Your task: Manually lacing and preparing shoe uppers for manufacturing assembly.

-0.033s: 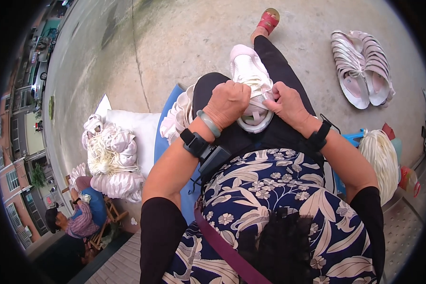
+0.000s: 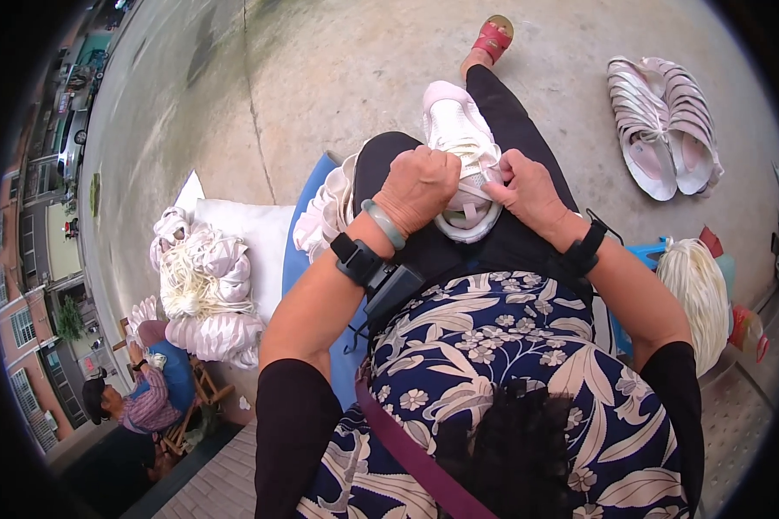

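My left hand [image 2: 420, 186] and right hand [image 2: 528, 190] both grip closed on the soft, rounded white mesh shoe [image 2: 459, 143] across my lap.

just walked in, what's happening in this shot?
A seated person holds a white shoe on their lap. The left hand grips its near end, and the right hand pinches a white lace at the shoe's opening. More white shoes lie stacked on the concrete to the right, another heap sits to the left, and a bundle of white laces rests by the right elbow.
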The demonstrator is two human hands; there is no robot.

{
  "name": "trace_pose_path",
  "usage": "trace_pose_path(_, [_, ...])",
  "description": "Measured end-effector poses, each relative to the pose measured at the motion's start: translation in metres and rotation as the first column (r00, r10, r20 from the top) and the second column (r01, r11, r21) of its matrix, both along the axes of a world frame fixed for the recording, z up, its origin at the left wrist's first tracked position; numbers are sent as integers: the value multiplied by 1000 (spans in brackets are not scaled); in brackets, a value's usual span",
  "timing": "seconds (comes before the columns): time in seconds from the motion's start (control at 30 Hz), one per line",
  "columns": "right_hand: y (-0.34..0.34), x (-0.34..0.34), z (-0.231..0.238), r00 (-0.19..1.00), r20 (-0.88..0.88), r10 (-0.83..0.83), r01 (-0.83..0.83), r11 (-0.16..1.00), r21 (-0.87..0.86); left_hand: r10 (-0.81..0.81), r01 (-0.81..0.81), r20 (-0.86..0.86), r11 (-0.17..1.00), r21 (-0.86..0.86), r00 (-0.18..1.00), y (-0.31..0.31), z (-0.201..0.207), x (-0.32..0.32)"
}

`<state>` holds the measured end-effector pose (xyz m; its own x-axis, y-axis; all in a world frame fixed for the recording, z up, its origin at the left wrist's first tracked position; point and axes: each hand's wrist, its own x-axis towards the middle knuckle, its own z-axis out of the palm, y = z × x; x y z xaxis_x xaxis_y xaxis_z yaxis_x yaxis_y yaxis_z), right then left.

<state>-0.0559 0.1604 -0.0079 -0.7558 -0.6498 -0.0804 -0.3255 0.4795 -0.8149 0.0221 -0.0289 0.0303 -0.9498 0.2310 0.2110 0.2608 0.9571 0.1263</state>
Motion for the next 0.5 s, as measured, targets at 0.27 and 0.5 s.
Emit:
trace_pose_path(0.27, [1,-3,-2,997,72,2,-3,1000,14,312,-451,374,806,382,874,-4,-8,17])
trace_pose_path(0.5, [0,-3,-2,996,91,13,-13,1000,-1,418,-475,228,742,472,879,0,-29,16])
